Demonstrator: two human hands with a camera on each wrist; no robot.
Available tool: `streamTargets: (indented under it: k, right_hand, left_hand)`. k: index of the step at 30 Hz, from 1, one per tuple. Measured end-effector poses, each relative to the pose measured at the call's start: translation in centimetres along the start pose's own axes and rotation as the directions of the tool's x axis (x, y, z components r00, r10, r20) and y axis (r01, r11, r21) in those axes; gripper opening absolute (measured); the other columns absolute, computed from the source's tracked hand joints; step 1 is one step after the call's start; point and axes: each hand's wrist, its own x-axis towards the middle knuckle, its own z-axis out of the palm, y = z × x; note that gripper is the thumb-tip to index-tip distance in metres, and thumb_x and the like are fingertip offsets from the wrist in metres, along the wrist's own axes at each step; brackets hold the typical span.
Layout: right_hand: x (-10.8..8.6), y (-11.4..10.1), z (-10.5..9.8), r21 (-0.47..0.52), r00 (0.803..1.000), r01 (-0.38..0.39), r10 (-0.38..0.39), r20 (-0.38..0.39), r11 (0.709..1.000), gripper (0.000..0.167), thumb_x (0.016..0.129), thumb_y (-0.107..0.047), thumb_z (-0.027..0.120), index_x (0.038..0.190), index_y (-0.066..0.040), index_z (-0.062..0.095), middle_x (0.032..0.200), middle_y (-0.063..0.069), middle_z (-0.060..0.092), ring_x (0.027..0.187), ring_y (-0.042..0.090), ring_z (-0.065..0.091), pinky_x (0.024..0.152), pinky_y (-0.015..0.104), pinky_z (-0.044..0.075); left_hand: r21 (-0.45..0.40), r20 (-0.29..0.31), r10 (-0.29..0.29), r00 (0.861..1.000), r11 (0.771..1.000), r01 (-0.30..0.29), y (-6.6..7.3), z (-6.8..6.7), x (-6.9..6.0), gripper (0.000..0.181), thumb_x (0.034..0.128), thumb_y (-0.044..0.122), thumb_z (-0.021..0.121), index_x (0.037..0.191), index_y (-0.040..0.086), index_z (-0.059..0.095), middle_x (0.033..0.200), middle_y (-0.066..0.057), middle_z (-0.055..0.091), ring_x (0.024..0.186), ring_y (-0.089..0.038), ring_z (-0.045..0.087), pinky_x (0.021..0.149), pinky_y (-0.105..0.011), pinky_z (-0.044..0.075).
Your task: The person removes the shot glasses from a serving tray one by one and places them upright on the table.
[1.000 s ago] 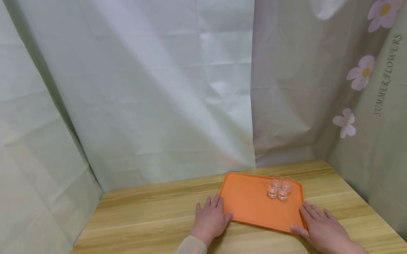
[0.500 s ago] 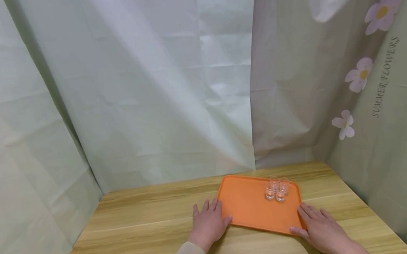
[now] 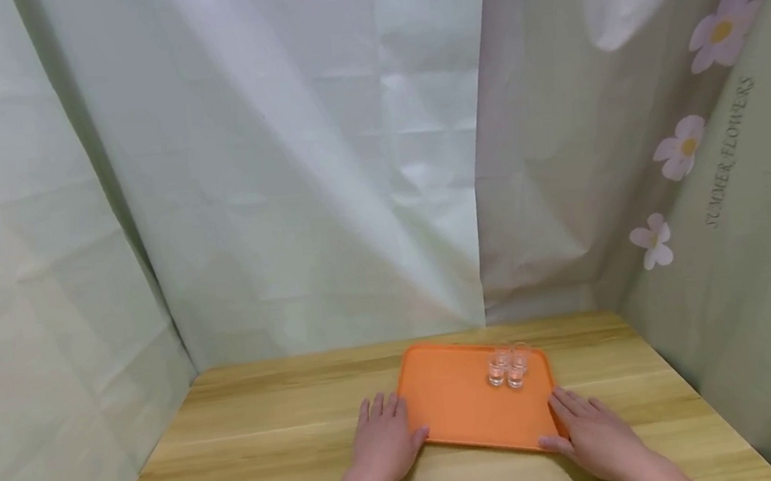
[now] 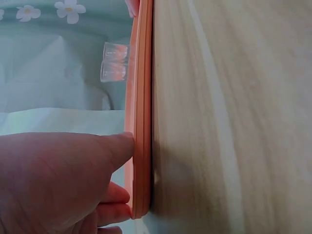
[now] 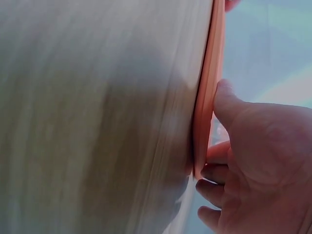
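Observation:
An orange rectangular tray (image 3: 455,402) lies on the wooden table, slightly turned. Several small clear glasses (image 3: 508,369) stand upright, close together, at its back right. My left hand (image 3: 381,441) touches the near left corner, fingers mostly straight along the side and the thumb on the front rim. At the near right corner my right hand (image 3: 592,434) lies the same way, thumb at the front and fingers against the side. In the left wrist view, the thumb (image 4: 119,146) presses on the tray's rim. The right wrist view shows the right fingers (image 5: 214,173) beside the corner.
The wooden table (image 3: 272,440) extends left of the tray and in front of it. A pale cloth backdrop (image 3: 318,200) hangs behind the table, with side panels at left and right. Printed flowers (image 3: 679,148) decorate the right side.
Both hands and the tray have moved left and a little nearer to me. The tray has turned so its front edge lies straighter. The glasses have moved along with it, still standing.

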Motion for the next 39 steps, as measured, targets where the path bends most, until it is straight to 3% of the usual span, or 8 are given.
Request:
streamTargets:
  k: [5, 14, 23, 28, 35, 39]
  right_hand:
    - [0.4, -0.6, -0.3, -0.004, 0.999, 0.029, -0.029, -0.025, 1.000, 0.081, 0.105, -0.054, 0.069, 0.153, 0.011, 0.057, 0.162, 0.032, 0.049, 0.151, 0.053, 0.046, 0.122, 0.074, 0.035]
    - [1.0, -1.7, -0.2, 0.033, 0.998, 0.064, -0.064, 0.012, 0.997, 0.082, 0.105, -0.054, 0.069, 0.154, 0.011, 0.056, 0.164, 0.032, 0.048, 0.152, 0.054, 0.044, 0.123, 0.075, 0.034]
    - [0.8, -3.1, 0.8, 0.014, 0.996, 0.075, -0.076, 0.047, 0.997, 0.084, 0.102, -0.057, 0.071, 0.154, 0.008, 0.057, 0.165, 0.028, 0.049, 0.154, 0.050, 0.044, 0.123, 0.073, 0.036]
    - [0.9, -3.4, 0.9, -0.015, 0.994, 0.106, -0.106, 0.004, 0.994, 0.084, 0.102, -0.058, 0.070, 0.154, 0.008, 0.058, 0.164, 0.027, 0.051, 0.152, 0.048, 0.047, 0.123, 0.071, 0.038]
    - [1.1, -3.5, 2.4, -0.049, 0.977, 0.193, -0.197, -0.084, 0.980, 0.082, 0.102, -0.059, 0.070, 0.148, 0.009, 0.063, 0.157, 0.029, 0.057, 0.145, 0.051, 0.054, 0.115, 0.072, 0.045]
    - [1.3, -3.6, 2.5, -0.048, 0.972, 0.208, -0.212, -0.106, 0.977, 0.081, 0.102, -0.057, 0.071, 0.147, 0.010, 0.063, 0.156, 0.030, 0.057, 0.144, 0.052, 0.054, 0.116, 0.071, 0.045]
  left_hand:
    - [0.028, -0.041, 0.021, 0.999, 0.999, -0.020, -0.5, -0.3, -0.5, 0.073, 0.1080, 0.050, 0.067, 0.149, -0.009, 0.060, 0.157, -0.029, 0.057, 0.151, -0.048, 0.049, 0.129, -0.062, 0.034]
    - [0.066, -0.107, 0.050, 0.993, 0.997, -0.043, -1.4, -0.4, -2.5, 0.070, 0.1059, 0.048, 0.071, 0.141, -0.012, 0.065, 0.148, -0.031, 0.063, 0.142, -0.047, 0.057, 0.122, -0.062, 0.043]
    - [0.005, -0.056, 0.006, 0.998, 1.000, -0.005, -2.7, -0.2, -4.9, 0.072, 0.1041, 0.048, 0.073, 0.141, -0.013, 0.065, 0.147, -0.032, 0.063, 0.140, -0.050, 0.058, 0.121, -0.065, 0.044]
    - [0.016, -0.078, 0.003, 0.997, 1.000, -0.002, -3.2, -0.4, -5.2, 0.071, 0.1038, 0.050, 0.073, 0.140, -0.012, 0.066, 0.146, -0.031, 0.064, 0.140, -0.049, 0.059, 0.121, -0.063, 0.045]
    - [-0.010, -0.003, -0.036, 0.999, 0.999, 0.036, -4.3, -0.8, -5.8, 0.072, 0.1038, 0.049, 0.074, 0.141, -0.012, 0.066, 0.149, -0.031, 0.063, 0.143, -0.051, 0.056, 0.121, -0.067, 0.042]
    - [0.013, -0.034, -0.009, 0.999, 1.000, 0.010, -4.8, -1.0, -5.9, 0.071, 0.1029, 0.050, 0.074, 0.139, -0.010, 0.067, 0.146, -0.030, 0.065, 0.140, -0.050, 0.058, 0.120, -0.067, 0.044]
